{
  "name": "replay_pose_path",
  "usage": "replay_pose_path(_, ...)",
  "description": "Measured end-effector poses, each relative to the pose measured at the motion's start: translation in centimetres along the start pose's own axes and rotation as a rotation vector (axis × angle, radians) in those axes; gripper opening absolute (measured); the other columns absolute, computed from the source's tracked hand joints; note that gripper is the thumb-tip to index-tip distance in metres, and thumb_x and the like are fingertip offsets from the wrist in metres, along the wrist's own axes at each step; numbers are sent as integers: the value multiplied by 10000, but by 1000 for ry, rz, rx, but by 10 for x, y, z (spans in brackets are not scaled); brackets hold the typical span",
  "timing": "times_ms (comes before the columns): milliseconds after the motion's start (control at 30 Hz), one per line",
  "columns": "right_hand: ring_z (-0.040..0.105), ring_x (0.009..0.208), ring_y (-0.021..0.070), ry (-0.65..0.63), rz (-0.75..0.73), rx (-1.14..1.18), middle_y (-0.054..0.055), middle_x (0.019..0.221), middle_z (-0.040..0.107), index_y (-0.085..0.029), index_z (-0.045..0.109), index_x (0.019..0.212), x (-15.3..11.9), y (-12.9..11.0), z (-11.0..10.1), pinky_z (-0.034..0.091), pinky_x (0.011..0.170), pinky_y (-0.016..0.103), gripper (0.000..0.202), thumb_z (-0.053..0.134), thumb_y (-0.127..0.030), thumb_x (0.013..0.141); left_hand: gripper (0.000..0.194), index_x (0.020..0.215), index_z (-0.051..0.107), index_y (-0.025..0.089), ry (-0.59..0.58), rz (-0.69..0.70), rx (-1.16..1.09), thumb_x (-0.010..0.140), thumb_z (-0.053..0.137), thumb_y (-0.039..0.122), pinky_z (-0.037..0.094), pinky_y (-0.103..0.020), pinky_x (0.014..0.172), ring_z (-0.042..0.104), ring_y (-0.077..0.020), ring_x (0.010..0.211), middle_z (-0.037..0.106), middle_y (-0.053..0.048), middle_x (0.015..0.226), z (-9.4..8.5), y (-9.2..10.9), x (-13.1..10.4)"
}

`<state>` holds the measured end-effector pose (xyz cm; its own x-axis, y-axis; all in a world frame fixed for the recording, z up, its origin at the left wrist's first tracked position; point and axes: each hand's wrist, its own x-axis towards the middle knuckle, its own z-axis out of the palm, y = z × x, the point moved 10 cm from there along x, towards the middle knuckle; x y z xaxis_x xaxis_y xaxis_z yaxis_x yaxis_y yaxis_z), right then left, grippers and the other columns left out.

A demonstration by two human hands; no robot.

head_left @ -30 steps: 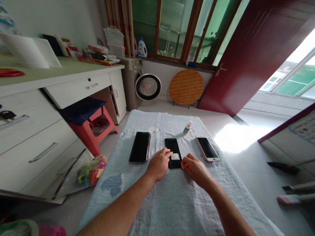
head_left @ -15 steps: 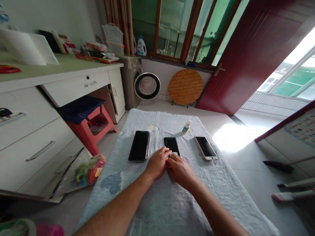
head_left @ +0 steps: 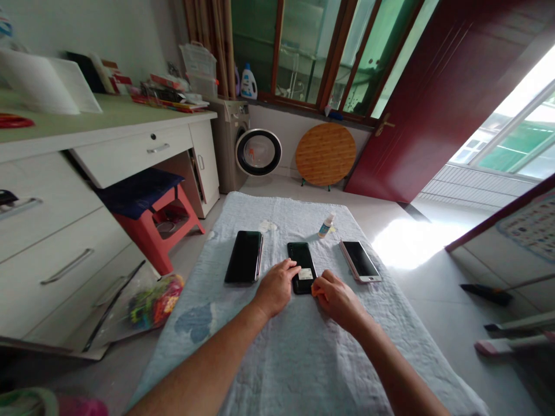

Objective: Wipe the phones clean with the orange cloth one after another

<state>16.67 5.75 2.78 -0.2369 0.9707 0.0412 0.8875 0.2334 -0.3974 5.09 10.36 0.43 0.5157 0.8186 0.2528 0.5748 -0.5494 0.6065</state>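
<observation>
Now that the right hand (head_left: 336,296) has slid back off the middle phone (head_left: 301,267), its white sticker shows again; loosely curled fingers pinch something small beside the phone's near corner, while left hand (head_left: 274,286) fingertips press its left edge.

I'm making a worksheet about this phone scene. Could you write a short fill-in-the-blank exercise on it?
1. The cloth holds ____ phones.
2. Both hands touch the ____ phone of the row.
3. The left hand rests on that phone's ____ edge.
4. The small bottle stands ____ the phones.

Missing words: three; middle; left; behind
</observation>
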Motion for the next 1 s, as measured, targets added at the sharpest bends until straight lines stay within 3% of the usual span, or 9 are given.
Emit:
replay_pose_path(133,549,770,122,40,23,57,12,859,541,-191,641,813,-3,15,-12,402,719,220,189,485,-85,819,467,1226,628,175,-21,-12,10,852,375,57,373,-332,1109,500,-194,1266,584,-79,1295,0,1,1)
replay_pose_path(233,570,792,128,63,-8,144,16,864,558,-198,677,862,-2,10,-13,414,736,223,180,511,-132,848,487,1263,591,160,-47,-26,9,817,420,68,354,-352,1123,476,-205,1292,573,-90,1317,-1,5,1)
replay_pose_path(367,568,797,125,44,-39,152,15,865,558,-207,694,848,5,-2,-4,417,753,223,199,502,-176,888,557,1356,490,155,-33,-42,-4,809,570,226,349,-391,1122,467,-249,1300,536,-118,1365,-7,8,-2)
replay_pose_path(533,551,812,123,38,16,66,15,871,544,-199,690,840,27,3,-2,401,776,225,207,493,-161,887,738,1359,474,160,-48,-28,-12,722,727,435,379,-415,1089,474,-294,1290,524,-143,1368,-5,8,-4)
replay_pose_path(800,534,804,135,148,167,31,29,861,553,-193,720,896,73,28,-5,390,771,239,202,523,-173,863,757,1379,431,226,-49,-16,-47,718,756,404,351,-451,1100,467,-309,1294,509,-118,1374,-4,7,-3)
replay_pose_path(1000,544,821,146,132,33,100,32,829,580,-190,722,809,73,2,3,397,791,253,206,530,-116,822,932,1471,238,240,0,-25,-98,710,762,364,366,-469,1086,409,-299,1342,379,-134,1464,-3,0,-4)
